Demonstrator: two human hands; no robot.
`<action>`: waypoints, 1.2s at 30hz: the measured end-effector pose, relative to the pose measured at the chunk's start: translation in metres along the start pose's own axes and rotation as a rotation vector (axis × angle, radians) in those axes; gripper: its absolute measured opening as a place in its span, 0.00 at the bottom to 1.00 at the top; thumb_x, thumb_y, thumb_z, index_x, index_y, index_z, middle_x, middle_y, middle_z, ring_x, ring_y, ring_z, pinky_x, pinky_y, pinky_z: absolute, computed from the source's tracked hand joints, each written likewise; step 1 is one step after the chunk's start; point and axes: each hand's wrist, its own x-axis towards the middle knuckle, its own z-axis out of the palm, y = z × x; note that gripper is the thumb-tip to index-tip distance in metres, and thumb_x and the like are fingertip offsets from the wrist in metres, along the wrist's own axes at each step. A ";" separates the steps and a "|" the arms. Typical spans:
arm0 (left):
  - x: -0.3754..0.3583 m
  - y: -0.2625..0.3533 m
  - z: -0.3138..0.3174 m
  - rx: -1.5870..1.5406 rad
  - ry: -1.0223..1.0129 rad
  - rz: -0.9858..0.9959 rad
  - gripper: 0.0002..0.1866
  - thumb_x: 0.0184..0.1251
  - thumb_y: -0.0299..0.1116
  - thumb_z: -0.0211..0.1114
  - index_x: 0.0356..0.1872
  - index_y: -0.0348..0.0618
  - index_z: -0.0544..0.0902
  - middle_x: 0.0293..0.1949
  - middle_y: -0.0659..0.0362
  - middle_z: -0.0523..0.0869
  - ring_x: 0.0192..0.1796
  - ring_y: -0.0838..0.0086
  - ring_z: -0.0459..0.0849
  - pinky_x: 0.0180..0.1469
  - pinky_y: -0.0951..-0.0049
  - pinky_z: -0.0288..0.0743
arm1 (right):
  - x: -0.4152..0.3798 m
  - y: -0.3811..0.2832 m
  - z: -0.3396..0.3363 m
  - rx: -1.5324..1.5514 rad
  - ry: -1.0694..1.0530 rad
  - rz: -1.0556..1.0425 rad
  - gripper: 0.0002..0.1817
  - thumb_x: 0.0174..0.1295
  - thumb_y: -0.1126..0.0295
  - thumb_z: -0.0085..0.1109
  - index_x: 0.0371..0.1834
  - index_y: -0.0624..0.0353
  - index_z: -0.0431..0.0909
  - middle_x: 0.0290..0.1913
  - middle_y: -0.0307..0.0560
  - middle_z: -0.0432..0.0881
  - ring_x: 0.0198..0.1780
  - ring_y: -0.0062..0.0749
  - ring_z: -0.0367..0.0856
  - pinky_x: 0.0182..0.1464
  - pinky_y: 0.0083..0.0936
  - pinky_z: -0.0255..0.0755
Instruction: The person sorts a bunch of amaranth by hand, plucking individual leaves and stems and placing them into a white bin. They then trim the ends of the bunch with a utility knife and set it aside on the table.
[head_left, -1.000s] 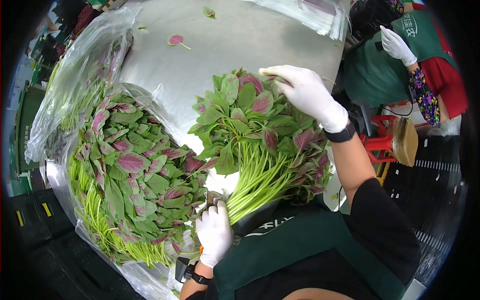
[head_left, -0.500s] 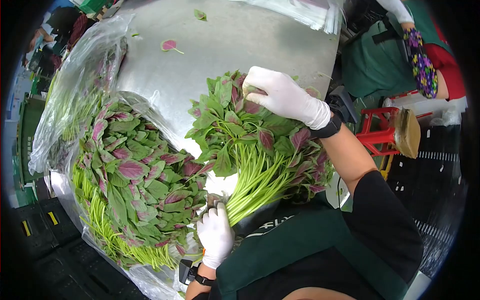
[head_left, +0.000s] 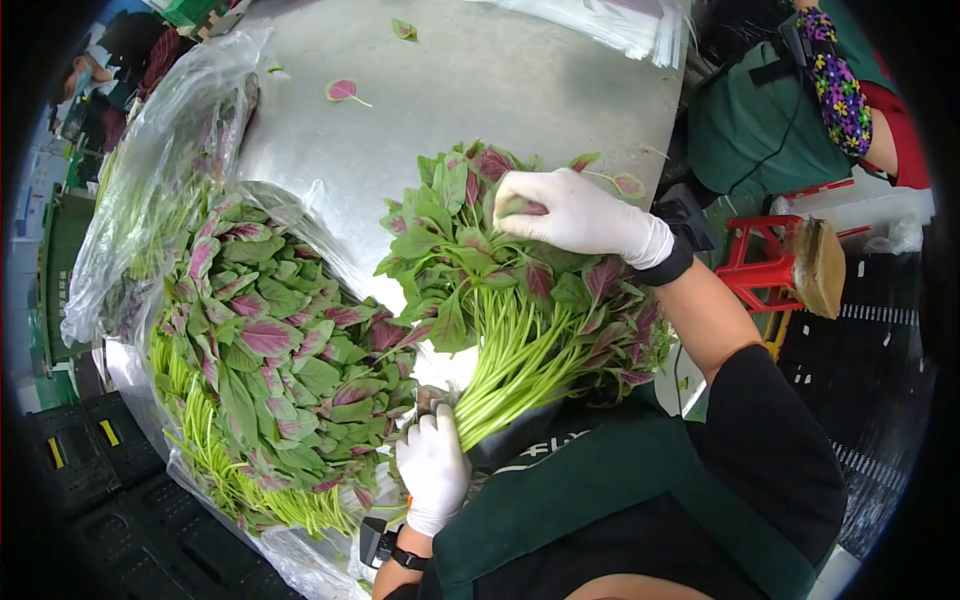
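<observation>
- I view a purple-blotched, green-leaved bunch with pale-green stems [head_left: 515,335], near centre.
- White-gloved right hand [head_left: 575,214]: closed on leaves; white-gloved left hand [head_left: 435,472]: grip I cannot tell.
- Grey metal table [head_left: 500,95], far; red plastic stool [head_left: 788,262], right.

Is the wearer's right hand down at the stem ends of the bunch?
No, the right hand is up at the leaves, while the left hand is beside the stem ends.

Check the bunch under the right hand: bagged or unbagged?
Unbagged where visible: no film covers the bunch's leaves or green stems, and the gloved right hand sits directly at the foliage.
</observation>
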 end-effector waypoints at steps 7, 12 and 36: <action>0.000 0.000 0.001 -0.003 -0.019 -0.011 0.21 0.51 0.26 0.59 0.51 0.39 0.75 0.33 0.56 0.75 0.35 0.62 0.78 0.39 0.61 0.71 | -0.032 0.050 -0.056 -0.897 0.521 -0.052 0.07 0.59 0.69 0.59 0.40 0.54 0.78 0.35 0.47 0.84 0.37 0.45 0.84 0.40 0.36 0.77; 0.000 -0.001 0.002 0.002 -0.027 -0.013 0.22 0.52 0.26 0.59 0.53 0.39 0.75 0.33 0.55 0.76 0.35 0.62 0.79 0.39 0.60 0.71 | -0.107 0.029 -0.101 -0.585 0.102 0.550 0.14 0.58 0.61 0.64 0.42 0.56 0.81 0.35 0.52 0.84 0.37 0.48 0.84 0.40 0.36 0.78; -0.003 -0.003 0.006 0.054 0.054 0.028 0.20 0.55 0.29 0.59 0.52 0.38 0.76 0.31 0.58 0.76 0.33 0.67 0.78 0.33 0.64 0.69 | 0.018 -0.038 0.054 -0.672 -0.058 -0.286 0.22 0.56 0.64 0.66 0.54 0.57 0.79 0.55 0.50 0.80 0.61 0.43 0.74 0.67 0.41 0.63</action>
